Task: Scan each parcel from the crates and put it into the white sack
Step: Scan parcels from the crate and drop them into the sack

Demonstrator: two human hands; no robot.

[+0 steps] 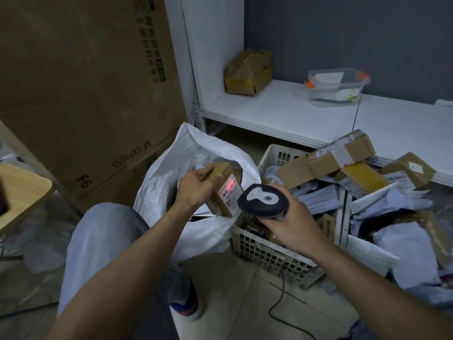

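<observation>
Head view, looking down: the left hand (pixel 196 187) has its fingers clamped over the top of a small brown cardboard parcel with a white shipping label (pixel 224 195), holding it tilted just above the open mouth of the white woven sack (pixel 159 192). A red scan line (pixel 229 186) lies across the label's barcode. The right hand (pixel 291 217) has its fingers wrapped round the handle of a black and grey handheld barcode scanner (pixel 263 200), whose head sits just beside the label. Right of the sack stands a white plastic lattice crate (pixel 264 251) heaped with grey poly mailers (pixel 318 195) and a long taped brown carton (pixel 338 153). Behind, a white shelf (pixel 282 106) bears a dented brown box (pixel 248 72) and a clear plastic tub (pixel 338 84).
</observation>
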